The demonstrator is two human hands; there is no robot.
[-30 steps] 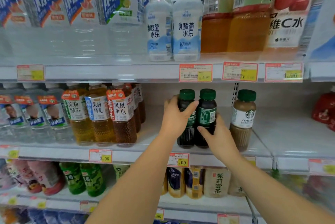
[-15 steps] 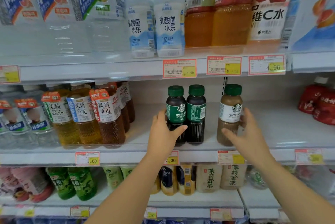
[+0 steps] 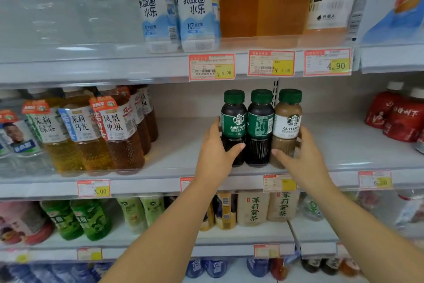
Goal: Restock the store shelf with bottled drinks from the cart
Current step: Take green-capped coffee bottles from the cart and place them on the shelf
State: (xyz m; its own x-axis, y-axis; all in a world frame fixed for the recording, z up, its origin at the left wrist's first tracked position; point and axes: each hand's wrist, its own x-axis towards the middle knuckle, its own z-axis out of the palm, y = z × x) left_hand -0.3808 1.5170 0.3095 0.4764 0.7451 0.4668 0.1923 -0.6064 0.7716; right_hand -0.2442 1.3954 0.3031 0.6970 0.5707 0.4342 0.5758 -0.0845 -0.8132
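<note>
Because the three Starbucks coffees stand in one tight row near the front lip of the middle shelf (image 3: 183,145), the hands work from the row's two ends.

Left hand (image 3: 214,152): fingers curled round the lower body of the Americano bottle (image 3: 234,120), thumb across its front.

Right hand (image 3: 300,159): wrapped likewise round the lower body of the Caffe Latte bottle (image 3: 288,120), thumb in front, fingers behind.

Neither hand touches the second dark bottle (image 3: 260,122) between them; it appears to touch both neighbours. All three are upright, green caps level.

Judgement: gripping from both ends reads as closing the row up and squaring it to the shelf edge. Low grips suit sliding rather than lifting.

Facing: the Americano and latte logos point forward. The middle bottle shows its printed panel, so it probably wants a turn.

Neighbours: tea bottles (image 3: 119,131) well apart to the left, red pouches (image 3: 394,115) well apart to the right. Shelf board shows on both sides, so I judge the restock unfinished.
</note>
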